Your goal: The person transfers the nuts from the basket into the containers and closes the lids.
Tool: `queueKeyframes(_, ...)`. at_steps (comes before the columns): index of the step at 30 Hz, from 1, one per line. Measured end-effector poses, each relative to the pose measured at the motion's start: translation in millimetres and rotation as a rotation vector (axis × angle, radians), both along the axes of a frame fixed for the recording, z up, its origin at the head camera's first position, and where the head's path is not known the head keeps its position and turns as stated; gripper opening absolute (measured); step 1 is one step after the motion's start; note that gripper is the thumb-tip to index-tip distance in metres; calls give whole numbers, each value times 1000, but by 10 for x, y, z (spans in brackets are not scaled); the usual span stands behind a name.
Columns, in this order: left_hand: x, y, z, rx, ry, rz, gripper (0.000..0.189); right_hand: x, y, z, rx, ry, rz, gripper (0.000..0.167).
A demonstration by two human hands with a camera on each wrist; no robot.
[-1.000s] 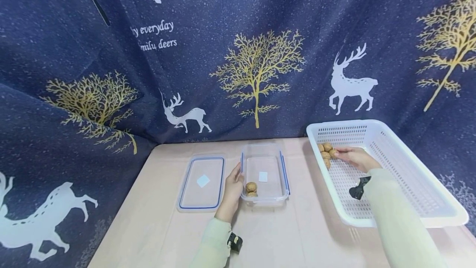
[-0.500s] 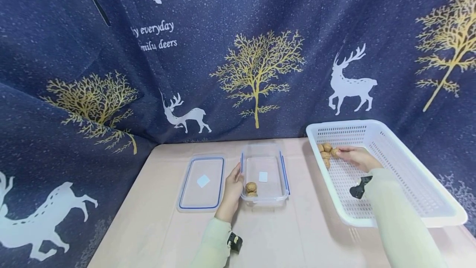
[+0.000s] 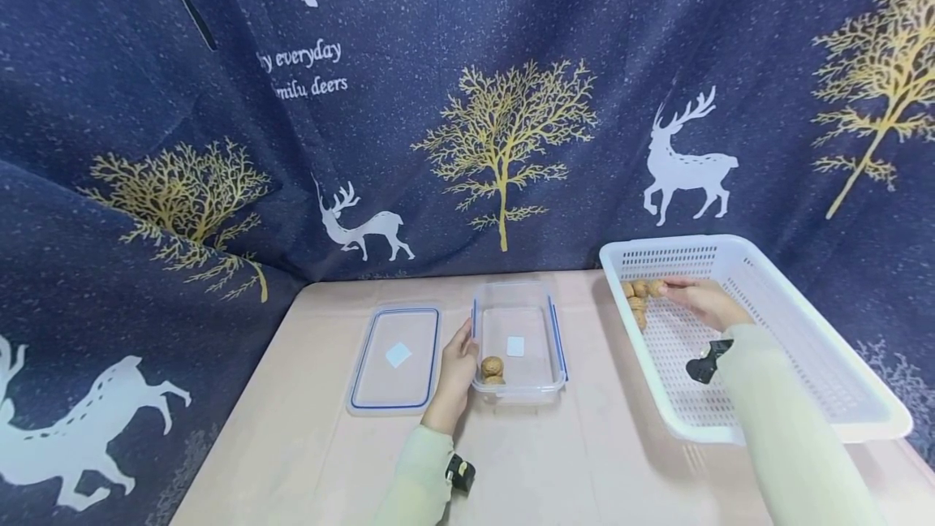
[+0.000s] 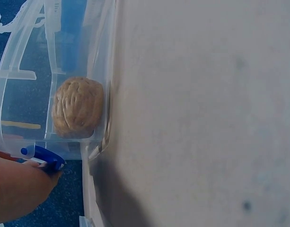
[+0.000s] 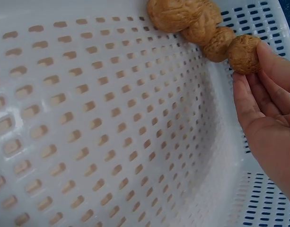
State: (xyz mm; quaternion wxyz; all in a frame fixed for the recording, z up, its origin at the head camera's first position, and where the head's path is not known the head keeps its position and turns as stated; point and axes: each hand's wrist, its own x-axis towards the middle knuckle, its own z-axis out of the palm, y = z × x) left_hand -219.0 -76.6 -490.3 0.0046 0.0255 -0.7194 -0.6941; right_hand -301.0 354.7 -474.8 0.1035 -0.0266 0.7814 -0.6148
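In the head view my right hand (image 3: 703, 302) reaches into the white basket and pinches a walnut (image 3: 657, 288) between thumb and fingertips. The right wrist view shows that walnut (image 5: 244, 54) close beside several others (image 5: 197, 19) in the basket's corner. My left hand (image 3: 457, 364) holds the left side of a clear plastic food container (image 3: 536, 389), by its blue-edged clip flap (image 4: 46, 158). Part of its fingers is hidden in the left wrist view. Two walnuts (image 3: 493, 366) lie in the container's near left corner; one walnut (image 4: 77, 108) shows through its wall in the left wrist view.
A clear lid (image 3: 397, 404) with a blue seal lies left of the container on the pale table (image 3: 292, 445). The perforated basket (image 3: 661, 396) stands at the right with raised walls. A dark blue deer-print cloth (image 3: 453, 209) hangs behind.
My right hand has shifted the pinched walnut slightly toward the back of the basket, beside the other walnuts. My left hand and the container stay in place.
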Motion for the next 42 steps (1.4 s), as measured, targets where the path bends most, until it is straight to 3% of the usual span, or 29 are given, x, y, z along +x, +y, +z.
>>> queueKeyframes(6,145,13,254,-6,1,-16,47,-17,-54,65,-8,14,-25,65)
queueKeyframes(9,173,14,292,-16,-3,-19,47,-23,-75,94,-11,13,-28,66)
queueKeyframes(12,133,7,234,-2,-8,-15,48,-22,-84,122,18,8,-34,68)
queueKeyframes(18,-11,-13,-47,3,-7,0,48,-22,-91,166,49,-6,-55,70)
queueKeyframes(20,-27,-12,-90,2,-7,3,49,-26,-100,182,40,-3,-61,70)
queueKeyframes(42,-37,-6,-69,4,9,6,48,-63,-333,484,39,45,-43,71)
